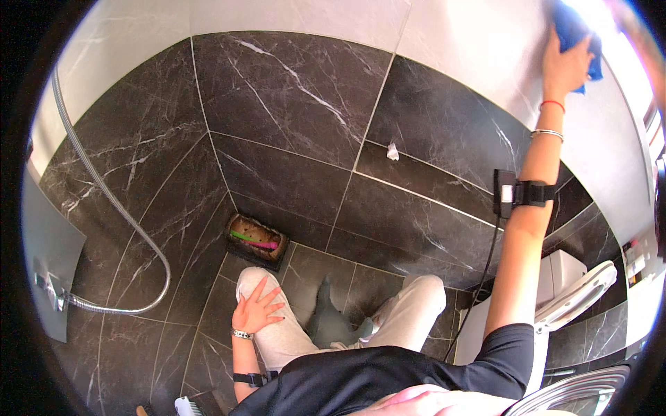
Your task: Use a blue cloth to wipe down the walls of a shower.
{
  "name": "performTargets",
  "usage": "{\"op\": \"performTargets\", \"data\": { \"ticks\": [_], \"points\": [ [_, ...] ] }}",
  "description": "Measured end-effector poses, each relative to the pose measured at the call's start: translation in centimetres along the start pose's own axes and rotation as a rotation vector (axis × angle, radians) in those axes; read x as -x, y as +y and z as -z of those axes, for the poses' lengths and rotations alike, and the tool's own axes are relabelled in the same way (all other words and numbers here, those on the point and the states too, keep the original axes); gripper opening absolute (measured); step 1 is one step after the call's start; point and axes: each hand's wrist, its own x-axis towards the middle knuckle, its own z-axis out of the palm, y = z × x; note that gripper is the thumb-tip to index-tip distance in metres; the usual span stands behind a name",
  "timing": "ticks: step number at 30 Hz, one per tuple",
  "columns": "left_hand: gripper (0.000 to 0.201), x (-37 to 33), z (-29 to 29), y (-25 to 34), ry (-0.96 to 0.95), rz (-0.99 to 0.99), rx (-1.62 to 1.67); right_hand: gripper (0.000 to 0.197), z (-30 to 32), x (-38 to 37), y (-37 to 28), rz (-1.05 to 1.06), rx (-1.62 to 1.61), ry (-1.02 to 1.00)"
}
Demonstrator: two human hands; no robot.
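Note:
At the upper right, my right arm stretches up along the light wall (458,41). My right hand (570,64) presses a blue cloth (571,26) against that wall, its fingers over the cloth. Low on the left, my left hand (257,308) rests on my left thigh (277,336) with spread fingers and nothing in it. A black strap with a small box (524,194) is round my right forearm, and a cable runs down from it. Between my legs is a grey-green object (331,320) whose kind I cannot make out.
A dark-rimmed box (236,248) with green and pink items stands in the corner. A metal shower hose (142,236) hangs at left. The toilet (579,295) is at right, its lid raised. A white scrap (393,151) sits on the dark tiles. A brush (187,406) lies at bottom left.

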Motion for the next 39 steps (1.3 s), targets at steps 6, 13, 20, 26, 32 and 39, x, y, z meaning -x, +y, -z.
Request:
{"op": "performTargets", "data": {
  "ticks": [6, 13, 20, 26, 32, 39],
  "points": [
    [0.069, -0.9, -1.5, -0.1, 0.116, 0.064, -0.189, 0.074, 3.0, 2.0, -19.8, 0.420, -0.382, -0.190],
    [0.065, -2.2, -3.0, -0.7, 0.099, 0.004, -0.218, 0.060, 4.5, 10.1, -34.5, 0.729, -0.577, -0.290],
    [0.064, -2.5, -4.1, -1.8, 0.189, 0.026, -0.411, 0.047, 11.0, 32.8, -37.9, 1.133, -0.798, -0.596],
    [0.061, -1.3, -4.5, -1.9, 0.148, 0.016, -0.358, 0.043, 17.5, 43.8, -28.7, 1.435, -0.958, -0.749],
    [0.065, -1.7, -4.1, -1.7, 0.131, 0.027, -0.394, 0.037, 18.7, 46.3, -20.6, 1.626, -1.149, -0.867],
    [0.065, -2.7, -3.1, -0.6, 0.056, 0.082, -0.362, 0.038, 15.0, 26.6, -19.5, 1.371, -0.861, -0.709]
  ]
}}
